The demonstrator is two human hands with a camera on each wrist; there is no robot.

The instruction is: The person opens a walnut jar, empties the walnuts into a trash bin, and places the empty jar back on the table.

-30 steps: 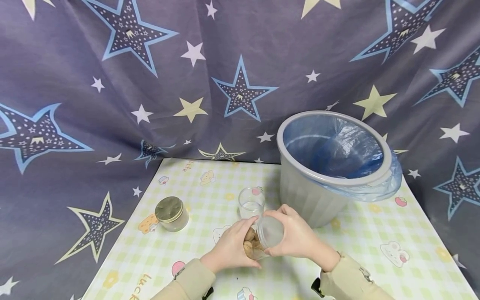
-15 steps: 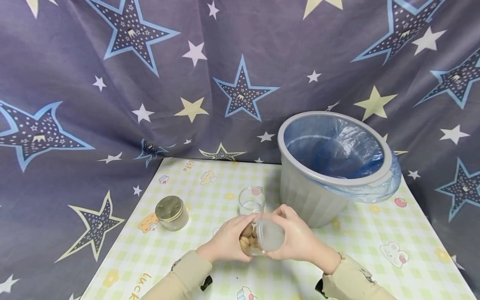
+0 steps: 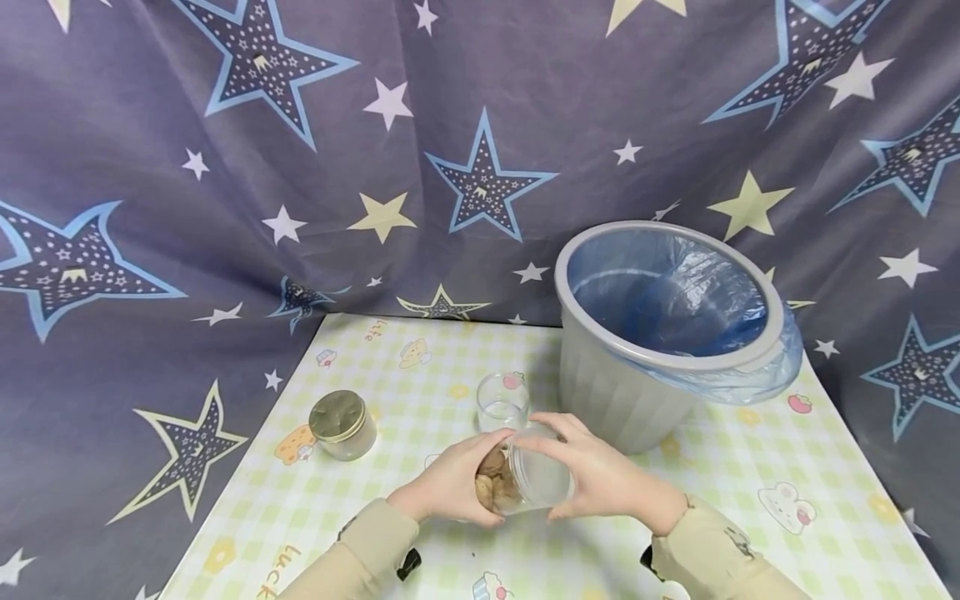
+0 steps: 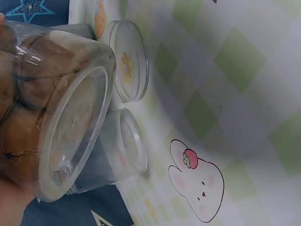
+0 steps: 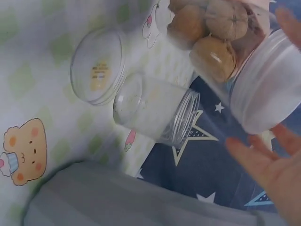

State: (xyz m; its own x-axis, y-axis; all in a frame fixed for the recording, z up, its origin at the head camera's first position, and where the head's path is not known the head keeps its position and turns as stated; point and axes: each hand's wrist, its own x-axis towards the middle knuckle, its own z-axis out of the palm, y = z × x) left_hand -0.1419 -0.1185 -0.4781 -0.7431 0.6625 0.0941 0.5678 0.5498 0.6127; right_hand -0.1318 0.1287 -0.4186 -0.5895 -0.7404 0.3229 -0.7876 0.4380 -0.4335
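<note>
A clear jar of walnuts (image 3: 495,483) is tilted on its side above the table, its frosted lid (image 3: 543,471) facing right. My left hand (image 3: 446,483) grips the jar's body with the thumb in front. Around the lid my right hand (image 3: 603,475) has its fingers spread, fingertips right at the rim; the right wrist view shows the lid (image 5: 270,89) with fingers (image 5: 251,160) extended beside it. Behind my hands stands an uncovered, empty clear jar (image 3: 502,396). A loose clear lid (image 5: 96,70) lies on the table near that jar.
On the left stands a small jar with a gold lid (image 3: 341,417). A large grey bin (image 3: 622,392) with a blue liner (image 3: 675,292) stands close behind my right hand. A star-patterned curtain (image 3: 450,83) hangs behind the checked tablecloth (image 3: 420,367).
The walnut jar has turned further onto its side in my left hand. My right hand has shifted slightly right, its fingers spreading wider around the lid.
</note>
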